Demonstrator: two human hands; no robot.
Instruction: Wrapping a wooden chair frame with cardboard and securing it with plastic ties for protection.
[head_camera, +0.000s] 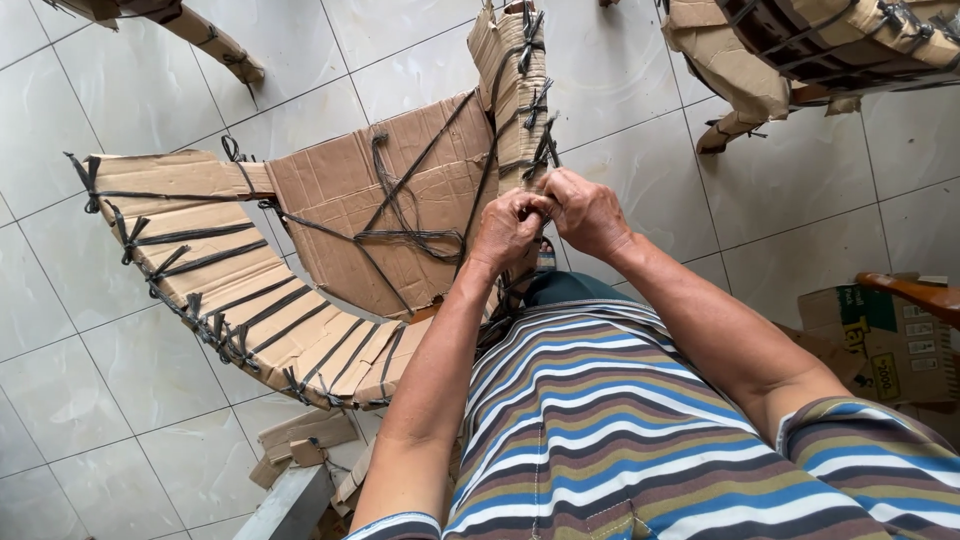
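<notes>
both hands raised at chest height over the striped shirt (600, 420), meeting at the near end of the upright cardboard-wrapped bar (520, 90). left hand (508, 228) curled shut, fingertips pinched on a dark plastic strap (541, 150) where it crosses the bar's edge; right hand (587, 212) closed against it, thumb pressing the same spot, likely to keep the strap taut against the cardboard. exact strand under each grip hidden by the knuckles.

bar forms one side of a cardboard-wrapped frame (250, 300) lying on the tiled floor (130, 380), leaning toward the body, apparently for reach. flat cardboard panel (370, 190) in the middle, crossed by more strapping. curved arm at left tied at short intervals.

second wrapped piece (800, 50) well apart, top right. printed carton (880, 340) near right elbow. cardboard scraps (300, 440) by the left forearm.
</notes>
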